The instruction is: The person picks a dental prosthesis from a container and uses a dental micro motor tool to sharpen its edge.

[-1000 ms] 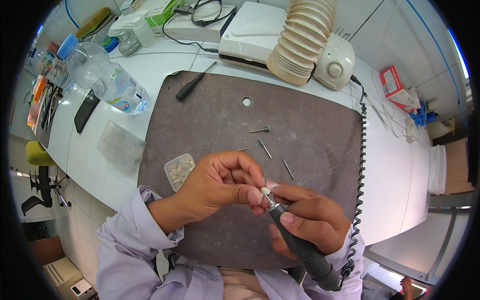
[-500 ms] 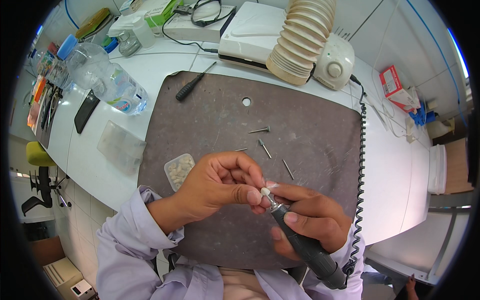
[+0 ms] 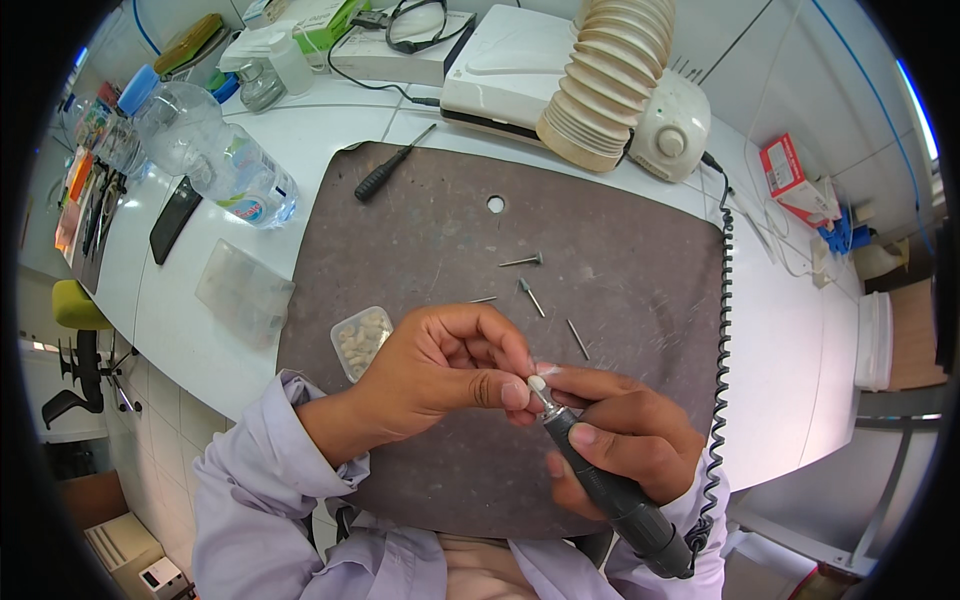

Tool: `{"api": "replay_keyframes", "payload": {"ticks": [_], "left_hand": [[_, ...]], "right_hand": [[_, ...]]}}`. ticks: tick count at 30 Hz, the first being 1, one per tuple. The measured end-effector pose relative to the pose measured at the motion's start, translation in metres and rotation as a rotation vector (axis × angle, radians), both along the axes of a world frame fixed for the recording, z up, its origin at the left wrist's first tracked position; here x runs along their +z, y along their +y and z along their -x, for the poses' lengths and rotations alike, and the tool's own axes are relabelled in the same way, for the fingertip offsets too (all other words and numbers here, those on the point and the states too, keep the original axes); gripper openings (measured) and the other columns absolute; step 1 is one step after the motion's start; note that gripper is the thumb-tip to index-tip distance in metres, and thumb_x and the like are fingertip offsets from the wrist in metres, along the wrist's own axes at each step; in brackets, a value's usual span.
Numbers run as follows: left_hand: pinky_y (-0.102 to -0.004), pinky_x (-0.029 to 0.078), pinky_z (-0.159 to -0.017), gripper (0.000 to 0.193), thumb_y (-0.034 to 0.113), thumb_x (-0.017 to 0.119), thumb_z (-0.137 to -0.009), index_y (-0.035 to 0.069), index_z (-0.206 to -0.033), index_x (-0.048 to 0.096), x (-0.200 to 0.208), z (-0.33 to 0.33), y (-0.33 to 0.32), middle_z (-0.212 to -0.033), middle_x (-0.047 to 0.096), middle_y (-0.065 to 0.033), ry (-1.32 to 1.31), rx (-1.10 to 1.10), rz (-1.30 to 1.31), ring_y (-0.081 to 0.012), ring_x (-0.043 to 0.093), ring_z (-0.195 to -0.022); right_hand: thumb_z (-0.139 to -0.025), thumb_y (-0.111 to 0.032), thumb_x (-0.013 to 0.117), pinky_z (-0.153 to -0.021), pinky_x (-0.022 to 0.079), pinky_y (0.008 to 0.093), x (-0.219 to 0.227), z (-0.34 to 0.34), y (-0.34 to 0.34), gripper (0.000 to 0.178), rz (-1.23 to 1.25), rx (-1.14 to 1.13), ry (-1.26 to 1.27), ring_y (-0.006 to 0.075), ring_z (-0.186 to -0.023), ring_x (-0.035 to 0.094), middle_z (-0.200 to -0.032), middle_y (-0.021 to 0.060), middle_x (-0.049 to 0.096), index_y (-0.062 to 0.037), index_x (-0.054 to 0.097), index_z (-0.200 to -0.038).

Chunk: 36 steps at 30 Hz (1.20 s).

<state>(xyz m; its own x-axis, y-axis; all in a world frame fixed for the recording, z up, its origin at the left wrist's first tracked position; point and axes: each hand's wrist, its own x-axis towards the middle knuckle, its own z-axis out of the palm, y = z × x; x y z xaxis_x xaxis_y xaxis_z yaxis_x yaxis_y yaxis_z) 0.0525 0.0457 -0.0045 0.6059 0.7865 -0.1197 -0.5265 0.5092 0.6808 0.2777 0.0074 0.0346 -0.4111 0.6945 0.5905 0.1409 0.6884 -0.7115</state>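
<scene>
With thumb and fingertips my left hand (image 3: 440, 375) pinches a small white tooth-shaped piece (image 3: 537, 383). My right hand (image 3: 640, 440) is wrapped round a black rotary handpiece (image 3: 622, 505), its thumb on the grip. The metal tip (image 3: 546, 403) of the tool points up-left at the white piece and appears to touch it. Fingertips of both hands meet around the piece and partly hide it. Left of my left wrist stands a clear box (image 3: 334, 345) with several cream tooth-like pieces. Loose burs (image 3: 531, 298) lie on the mat beyond my hands.
A brown mat (image 3: 430, 230) covers the white bench; a screwdriver (image 3: 395, 165) lies on it. At the back is a ribbed suction hose (image 3: 610, 85) beside a white control unit (image 3: 672, 135). A coiled cord (image 3: 724, 310) runs down the right. A plastic bottle (image 3: 215, 150) lies left.
The white piece has turned slightly between my fingers at the tool tip. Both hands keep their grips almost in place. A person's hand at the lower right has left the view.
</scene>
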Motion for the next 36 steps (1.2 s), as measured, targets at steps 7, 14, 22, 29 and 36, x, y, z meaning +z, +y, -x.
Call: {"api": "replay_keyframes", "payload": {"ticks": [7, 14, 22, 29, 36], "left_hand": [[-0.0378, 0.067, -0.076, 0.024, 0.002, 0.083, -0.088, -0.001, -0.102, 0.064, -0.0004, 0.0011, -0.0001, -0.101, 0.072, -0.0138, 0.015, -0.002, 0.009, -0.0237, 0.076, -0.086], [-0.0375, 0.067, -0.076, 0.024, 0.002, 0.083, -0.088, 0.0, -0.102, 0.064, -0.0003, 0.0005, -0.0001, -0.1, 0.072, -0.0136, -0.001, 0.001, 0.01, -0.0241, 0.077, -0.088], [-0.0375, 0.067, -0.078, 0.025, 0.001, 0.082, -0.089, 0.0, -0.103, 0.062, 0.0004, 0.0009, -0.0005, -0.099, 0.071, -0.014, 0.0, -0.017, -0.001, -0.0243, 0.077, -0.089], [-0.0363, 0.066, -0.077, 0.026, 0.002, 0.083, -0.088, 0.001, -0.103, 0.062, -0.0004, 0.0004, -0.0007, -0.098, 0.072, -0.0129, -0.012, -0.012, 0.009, -0.0225, 0.076, -0.087], [-0.036, 0.066, -0.076, 0.027, 0.004, 0.084, -0.088, 0.001, -0.103, 0.062, -0.0005, 0.0, -0.0002, -0.098, 0.072, -0.0131, -0.012, 0.004, 0.012, -0.0223, 0.076, -0.086]], "right_hand": [[-0.079, 0.011, 0.08, -0.084, 0.066, 0.0462, -0.0044, 0.0028, 0.0005, 0.038, -0.009, -0.016, 0.027, 0.0483, -0.107, 0.074, -0.09, 0.0152, 0.064, 0.0028, 0.064, -0.113], [-0.078, 0.011, 0.08, -0.083, 0.066, 0.0467, -0.0053, 0.0028, 0.0014, 0.038, -0.012, -0.002, 0.03, 0.0489, -0.107, 0.073, -0.09, 0.0156, 0.064, 0.0031, 0.064, -0.112], [-0.076, 0.012, 0.08, -0.086, 0.065, 0.0467, -0.0067, 0.0017, 0.0007, 0.042, -0.001, -0.009, 0.067, 0.0481, -0.105, 0.074, -0.092, 0.0165, 0.066, 0.0028, 0.063, -0.113], [-0.076, 0.01, 0.08, -0.083, 0.066, 0.045, -0.0057, 0.0025, 0.0008, 0.037, -0.023, -0.025, 0.025, 0.0472, -0.105, 0.075, -0.09, 0.0151, 0.065, 0.0033, 0.064, -0.108], [-0.078, 0.009, 0.081, -0.085, 0.066, 0.0443, -0.007, 0.0035, 0.0017, 0.033, -0.03, -0.023, 0.024, 0.0474, -0.106, 0.074, -0.09, 0.0147, 0.065, 0.0034, 0.065, -0.106]]}}
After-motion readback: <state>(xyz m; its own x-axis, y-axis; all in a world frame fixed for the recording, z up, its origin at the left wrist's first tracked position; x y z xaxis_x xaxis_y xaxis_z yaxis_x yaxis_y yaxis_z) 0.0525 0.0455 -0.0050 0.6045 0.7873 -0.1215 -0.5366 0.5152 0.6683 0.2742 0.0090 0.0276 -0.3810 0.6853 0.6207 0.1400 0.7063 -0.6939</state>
